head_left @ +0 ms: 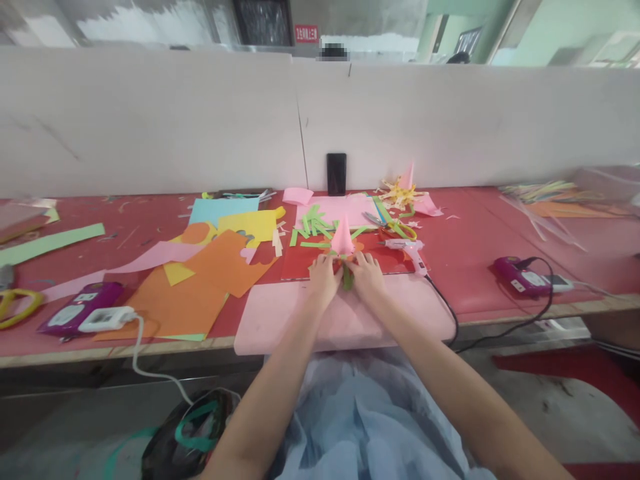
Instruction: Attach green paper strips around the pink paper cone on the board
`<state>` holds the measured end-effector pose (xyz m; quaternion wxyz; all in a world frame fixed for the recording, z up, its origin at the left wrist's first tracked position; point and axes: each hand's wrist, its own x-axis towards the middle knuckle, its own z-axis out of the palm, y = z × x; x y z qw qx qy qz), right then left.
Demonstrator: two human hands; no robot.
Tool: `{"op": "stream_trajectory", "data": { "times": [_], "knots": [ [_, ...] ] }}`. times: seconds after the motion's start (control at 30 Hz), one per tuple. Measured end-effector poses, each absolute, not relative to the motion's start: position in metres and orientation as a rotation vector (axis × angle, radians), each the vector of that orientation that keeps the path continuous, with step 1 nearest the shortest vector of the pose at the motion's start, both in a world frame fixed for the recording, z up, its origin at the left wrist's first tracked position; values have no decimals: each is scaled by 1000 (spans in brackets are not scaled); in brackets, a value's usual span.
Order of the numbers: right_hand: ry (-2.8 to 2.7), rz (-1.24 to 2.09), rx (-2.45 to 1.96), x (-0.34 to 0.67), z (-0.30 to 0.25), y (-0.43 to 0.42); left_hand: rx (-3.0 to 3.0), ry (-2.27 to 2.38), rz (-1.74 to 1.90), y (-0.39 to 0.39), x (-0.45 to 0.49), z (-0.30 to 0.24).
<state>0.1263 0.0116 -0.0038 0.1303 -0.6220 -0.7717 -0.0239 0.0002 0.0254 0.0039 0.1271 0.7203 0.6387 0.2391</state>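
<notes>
Head view: pink paper cone (343, 238) seen upright over the near part of the red sheet (296, 268), a green strip (347, 277) at its base. Strip apparently pinched from both sides by the left hand (325, 273) and right hand (367, 272); exact contact hidden by the fingers. Step judged to be shaping or fixing at the base; steady, even pressure seemed called for next. Glue gun (409, 249) noted beside the right hand; loose green cuttings (314, 222) scattered beyond, on the red table (470, 250).
</notes>
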Motion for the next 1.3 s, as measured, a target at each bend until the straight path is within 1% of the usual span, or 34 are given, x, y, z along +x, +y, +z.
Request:
{"op": "stream_trajectory", "data": {
  "times": [0.23, 0.53, 0.7, 0.8, 0.97, 1.2, 1.3],
  "knots": [
    [-2168, -108, -1819, 124, -11, 15, 2118, 1882, 659, 25, 0, 4],
    [-2293, -126, -1808, 122, -2, 17, 2120, 1872, 662, 27, 0, 1],
    [-2283, -105, -1780, 124, -7, 17, 2106, 1906, 664, 27, 0, 3],
    [-2244, -71, -1764, 127, -11, 17, 1997, 1827, 811, 30, -2, 4],
    [-2210, -35, -1747, 127, -13, 20, 1812, 1699, 1250, 44, -6, 24],
    [-2049, 115, -1721, 130, -17, 28, 1934, 1667, 1418, 78, -1, 83],
    [-1969, 190, -1661, 133, -21, 32, 2027, 1667, 1380, 89, 6, 96]
  ]
}}
